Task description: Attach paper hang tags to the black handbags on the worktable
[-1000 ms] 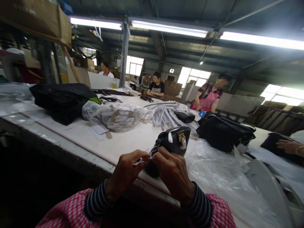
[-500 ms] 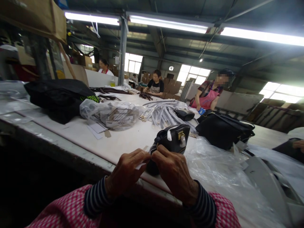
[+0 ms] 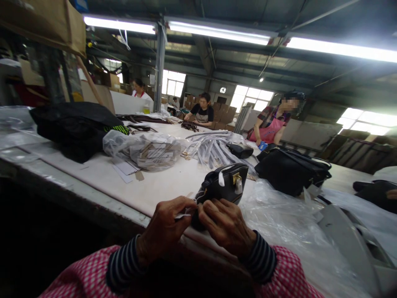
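A small black handbag (image 3: 225,184) with a gold clasp lies on the white worktable (image 3: 161,182) just beyond my hands. My left hand (image 3: 166,225) is closed in a pinch on a small white paper strip (image 3: 182,215) at the bag's near end. My right hand (image 3: 225,225) is curled next to it, fingertips pressed on the same end of the bag, touching the strip. Both wrists show striped cuffs under pink checked sleeves.
A bag of tags in clear plastic (image 3: 145,150), a black cloth heap (image 3: 77,126), pale wrapped straps (image 3: 214,149) and a larger black bag (image 3: 291,169) lie on the table. Crumpled clear plastic (image 3: 279,223) spreads at right. Three people work at the far side; another hand (image 3: 391,193) shows at right.
My hands stayed at the bag's near end; the fingers shifted slightly around the white strip. The other person's hand at the right edge drew back.
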### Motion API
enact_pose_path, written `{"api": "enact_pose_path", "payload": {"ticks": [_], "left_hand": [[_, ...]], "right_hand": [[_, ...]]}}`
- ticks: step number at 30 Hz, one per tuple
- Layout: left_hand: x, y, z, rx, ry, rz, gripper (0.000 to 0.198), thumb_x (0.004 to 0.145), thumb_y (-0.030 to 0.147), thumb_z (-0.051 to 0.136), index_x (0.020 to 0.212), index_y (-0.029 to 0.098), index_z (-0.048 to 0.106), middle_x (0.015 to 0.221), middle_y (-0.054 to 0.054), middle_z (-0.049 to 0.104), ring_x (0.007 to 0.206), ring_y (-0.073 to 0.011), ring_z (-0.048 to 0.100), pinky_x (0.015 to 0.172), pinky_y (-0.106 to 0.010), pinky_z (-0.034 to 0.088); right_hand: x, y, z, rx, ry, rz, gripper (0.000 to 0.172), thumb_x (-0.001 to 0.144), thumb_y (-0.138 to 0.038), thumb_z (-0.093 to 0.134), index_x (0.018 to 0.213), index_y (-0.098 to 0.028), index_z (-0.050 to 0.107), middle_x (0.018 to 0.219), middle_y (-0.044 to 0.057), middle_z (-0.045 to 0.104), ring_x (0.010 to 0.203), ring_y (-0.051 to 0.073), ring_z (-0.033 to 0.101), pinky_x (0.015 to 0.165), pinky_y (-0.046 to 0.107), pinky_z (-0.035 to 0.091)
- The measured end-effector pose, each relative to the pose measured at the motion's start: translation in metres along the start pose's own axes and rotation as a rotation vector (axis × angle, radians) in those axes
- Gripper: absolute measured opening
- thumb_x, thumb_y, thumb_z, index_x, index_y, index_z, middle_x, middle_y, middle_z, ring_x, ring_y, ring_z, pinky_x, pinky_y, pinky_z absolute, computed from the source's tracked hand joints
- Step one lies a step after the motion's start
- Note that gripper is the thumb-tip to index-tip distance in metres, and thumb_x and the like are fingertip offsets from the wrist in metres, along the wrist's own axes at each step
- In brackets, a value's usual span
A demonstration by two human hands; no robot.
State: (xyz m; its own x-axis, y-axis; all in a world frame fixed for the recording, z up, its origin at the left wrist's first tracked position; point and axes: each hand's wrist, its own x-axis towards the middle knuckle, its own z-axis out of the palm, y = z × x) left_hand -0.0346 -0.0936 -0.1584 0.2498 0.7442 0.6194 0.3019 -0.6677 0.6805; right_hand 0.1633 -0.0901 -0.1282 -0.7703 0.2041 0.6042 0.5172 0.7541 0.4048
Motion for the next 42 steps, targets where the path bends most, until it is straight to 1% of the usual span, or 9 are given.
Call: {"api": "enact_pose_path", "payload": {"ticks": [4, 10, 15, 21, 25, 28, 32, 37, 42], "left_hand": [[0.002, 0.003, 0.005, -0.016, 0.033, -0.07, 0.015, 0.082, 0.012, 0.057, 0.086, 0.018, 0.07, 0.078, 0.001, 0.07, 0.07, -0.0125, 0.064, 0.067, -0.02, 0.047], [0.012, 0.016, 0.009, -0.14, 0.09, -0.29, 0.009, 0.079, 0.016, 0.062, 0.076, 0.018, 0.07, 0.07, 0.002, 0.067, 0.067, -0.0125, 0.059, 0.065, -0.021, 0.044], [0.011, 0.021, 0.004, -0.32, 0.058, -0.41, 0.006, 0.078, 0.018, 0.066, 0.072, 0.016, 0.066, 0.068, 0.003, 0.061, 0.065, -0.0101, 0.051, 0.061, -0.02, 0.039], [0.004, 0.02, -0.003, -0.596, 0.052, -0.698, 0.027, 0.084, 0.041, 0.066, 0.078, 0.015, 0.063, 0.051, 0.007, 0.041, 0.042, -0.0047, 0.022, 0.041, -0.02, 0.013], [0.014, 0.023, -0.006, -0.617, -0.166, -0.701, 0.047, 0.09, 0.049, 0.052, 0.066, 0.01, 0.064, 0.054, -0.001, 0.053, 0.039, -0.0024, 0.021, 0.042, -0.022, 0.009], [0.024, 0.025, -0.009, -0.607, -0.328, -0.745, 0.042, 0.087, 0.043, 0.054, 0.065, 0.008, 0.066, 0.056, -0.005, 0.059, 0.037, -0.0024, 0.022, 0.041, -0.024, 0.006], [0.029, 0.027, -0.016, -0.59, -0.423, -0.761, 0.037, 0.083, 0.041, 0.055, 0.066, 0.01, 0.065, 0.054, -0.004, 0.06, 0.034, -0.0032, 0.021, 0.039, -0.025, 0.005], [0.024, 0.022, -0.015, -0.57, -0.464, -0.693, 0.038, 0.082, 0.045, 0.057, 0.062, 0.013, 0.06, 0.047, 0.003, 0.047, 0.037, -0.0052, 0.022, 0.041, -0.025, 0.008], [0.02, 0.013, -0.005, -0.329, -0.332, -0.599, 0.045, 0.087, 0.052, 0.054, 0.06, 0.016, 0.055, 0.05, 0.003, 0.047, 0.046, -0.009, 0.034, 0.047, -0.022, 0.023]], "right_hand": [[-0.004, -0.005, 0.008, -0.006, 0.038, 0.026, 0.023, 0.099, -0.012, 0.044, 0.086, -0.015, 0.063, 0.077, 0.005, 0.058, 0.07, 0.018, 0.049, 0.061, 0.036, 0.032], [-0.007, -0.013, 0.017, -0.04, 0.068, 0.121, 0.021, 0.096, -0.01, 0.049, 0.081, -0.016, 0.062, 0.075, 0.004, 0.055, 0.069, 0.018, 0.046, 0.061, 0.036, 0.028], [-0.007, -0.015, 0.024, -0.044, 0.14, 0.14, 0.022, 0.095, -0.01, 0.051, 0.077, -0.016, 0.06, 0.071, 0.003, 0.054, 0.065, 0.017, 0.043, 0.059, 0.036, 0.025], [-0.009, -0.013, 0.028, -0.003, 0.185, 0.114, 0.011, 0.095, -0.013, 0.056, 0.087, -0.015, 0.063, 0.074, 0.003, 0.06, 0.066, 0.017, 0.047, 0.06, 0.035, 0.028], [-0.009, -0.01, 0.028, -0.002, 0.205, 0.085, 0.011, 0.095, -0.018, 0.06, 0.084, -0.016, 0.063, 0.073, 0.003, 0.062, 0.065, 0.017, 0.048, 0.059, 0.035, 0.028], [-0.01, -0.008, 0.027, 0.007, 0.187, 0.065, 0.018, 0.097, -0.017, 0.055, 0.081, -0.016, 0.063, 0.071, 0.004, 0.061, 0.064, 0.017, 0.048, 0.058, 0.035, 0.027], [-0.012, -0.009, 0.027, 0.005, 0.171, 0.063, 0.019, 0.098, -0.016, 0.052, 0.082, -0.015, 0.063, 0.077, 0.005, 0.064, 0.068, 0.018, 0.052, 0.059, 0.036, 0.028], [-0.012, -0.011, 0.027, -0.008, 0.161, 0.08, 0.018, 0.097, -0.016, 0.052, 0.083, -0.016, 0.063, 0.074, 0.004, 0.061, 0.066, 0.017, 0.049, 0.059, 0.036, 0.027], [-0.007, -0.014, 0.026, 0.007, 0.133, 0.147, 0.017, 0.098, -0.014, 0.049, 0.091, -0.014, 0.064, 0.075, 0.004, 0.061, 0.067, 0.018, 0.05, 0.06, 0.036, 0.029]]}}
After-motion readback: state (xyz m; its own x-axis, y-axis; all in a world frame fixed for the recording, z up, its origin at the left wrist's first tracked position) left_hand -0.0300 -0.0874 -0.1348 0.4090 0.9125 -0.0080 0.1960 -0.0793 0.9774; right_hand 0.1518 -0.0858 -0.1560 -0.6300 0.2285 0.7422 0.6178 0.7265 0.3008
